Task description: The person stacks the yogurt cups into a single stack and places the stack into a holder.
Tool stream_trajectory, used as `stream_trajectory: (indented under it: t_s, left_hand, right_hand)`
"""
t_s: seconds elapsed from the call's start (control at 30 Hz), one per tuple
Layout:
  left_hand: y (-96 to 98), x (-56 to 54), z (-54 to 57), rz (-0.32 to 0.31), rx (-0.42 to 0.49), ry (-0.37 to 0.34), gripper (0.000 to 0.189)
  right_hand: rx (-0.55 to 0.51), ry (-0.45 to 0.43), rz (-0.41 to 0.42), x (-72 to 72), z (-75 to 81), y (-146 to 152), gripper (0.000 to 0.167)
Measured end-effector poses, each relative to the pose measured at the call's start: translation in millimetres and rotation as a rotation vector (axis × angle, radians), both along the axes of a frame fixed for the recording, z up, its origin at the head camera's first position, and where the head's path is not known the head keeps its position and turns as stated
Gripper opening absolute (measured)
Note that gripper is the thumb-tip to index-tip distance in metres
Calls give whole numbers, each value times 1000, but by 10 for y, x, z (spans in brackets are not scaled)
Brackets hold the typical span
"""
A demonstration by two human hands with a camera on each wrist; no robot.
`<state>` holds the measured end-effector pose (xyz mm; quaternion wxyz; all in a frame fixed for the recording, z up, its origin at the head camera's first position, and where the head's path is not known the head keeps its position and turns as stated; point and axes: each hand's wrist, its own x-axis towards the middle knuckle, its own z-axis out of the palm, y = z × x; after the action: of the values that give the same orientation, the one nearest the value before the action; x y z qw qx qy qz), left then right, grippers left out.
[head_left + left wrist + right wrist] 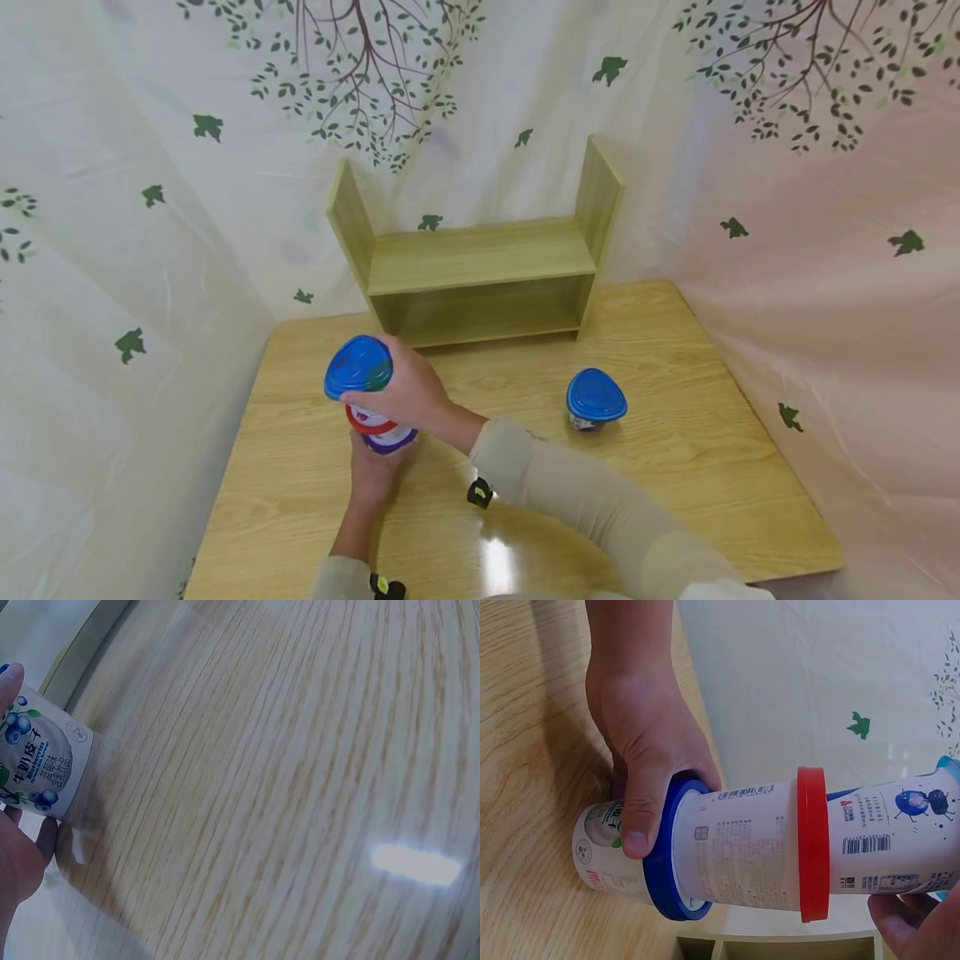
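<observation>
Three yogurt tubs stand stacked at the table's left. The bottom tub [611, 862] has a dark blue lid [656, 877] and rests on the table; blueberries are printed on it. Above it is a middle tub [742, 851] with a red lid [814, 844]. The top tub [885, 840] carries a bright blue lid [358, 365]. My left hand [375, 471] grips the bottom tub near its lid, thumb across its side. My right hand [411, 387] holds the top tub, fingers and thumb around it below the lid.
Another blue-lidded tub [596, 396] stands apart on the right of the wooden table [510, 375]. A two-level wooden shelf [480, 258] is at the back, near a leaf-patterned curtain [517, 100]. Light glares off the table's front.
</observation>
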<state>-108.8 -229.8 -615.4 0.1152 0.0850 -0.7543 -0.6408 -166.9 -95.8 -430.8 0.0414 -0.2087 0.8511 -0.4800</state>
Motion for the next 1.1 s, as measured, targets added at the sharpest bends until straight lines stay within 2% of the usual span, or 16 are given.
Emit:
stream_trajectory:
  t_s: [0.17, 0.23, 0.27, 0.4, 0.57, 0.73, 0.97, 1.1]
  left_hand:
    - [42, 115, 215, -20, -3, -29, 98]
    - [47, 133, 234, -20, 1, -49, 98]
    - [42, 135, 211, -15, 0, -47, 98]
    - [-11, 84, -17, 8, 18, -40, 100]
    - [-10, 92, -54, 33, 3, -47, 100]
    - [0, 67, -38, 36, 10, -56, 103]
    - [-7, 31, -36, 46, -1, -116, 107]
    - [-9, 22, -32, 39, -1, -135, 107]
  right_hand:
    - [-15, -17, 2, 53, -49, -31, 96]
    - [-13, -10, 5, 60, -66, -38, 96]
    - [-13, -7, 7, 60, -72, -41, 97]
    - [-10, 13, 21, 50, -91, -43, 99]
    - [-79, 42, 68, 53, -88, 57, 103]
    - [-178, 129, 144, 19, -98, 337, 101]
    - [-285, 271, 138, -78, -174, 952, 103]
    - [-279, 319, 161, -165, -205, 1392, 98]
